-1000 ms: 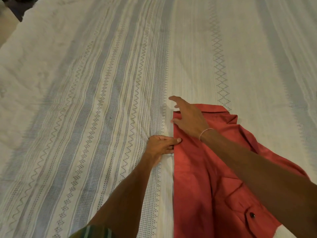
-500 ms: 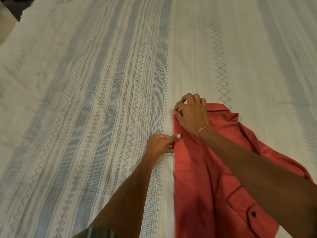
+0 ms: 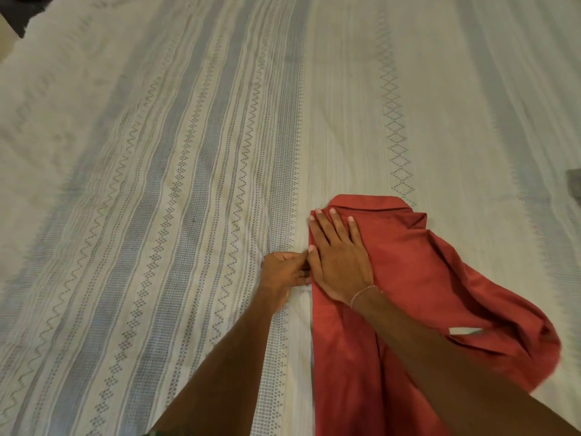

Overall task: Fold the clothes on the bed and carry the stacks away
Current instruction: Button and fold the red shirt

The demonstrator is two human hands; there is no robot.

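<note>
The red shirt (image 3: 408, 294) lies on the striped bedsheet (image 3: 157, 184), its long axis running away from the person, collar at the far end. The right hand (image 3: 338, 256) presses flat on it, fingers straight. The left hand (image 3: 284, 272) pinches its left edge.

The red shirt (image 3: 418, 278) runs off the lower edge of the frame, so its bottom part is cut off, and the right forearm covers a diagonal strip of it. The left hand (image 3: 284, 272) has its fingertips hidden behind the right hand (image 3: 338, 256), so whether it pinches the shirt's edge cannot be told. At the right edge, a dark object (image 3: 574, 185) is cut off and unidentifiable.
</note>
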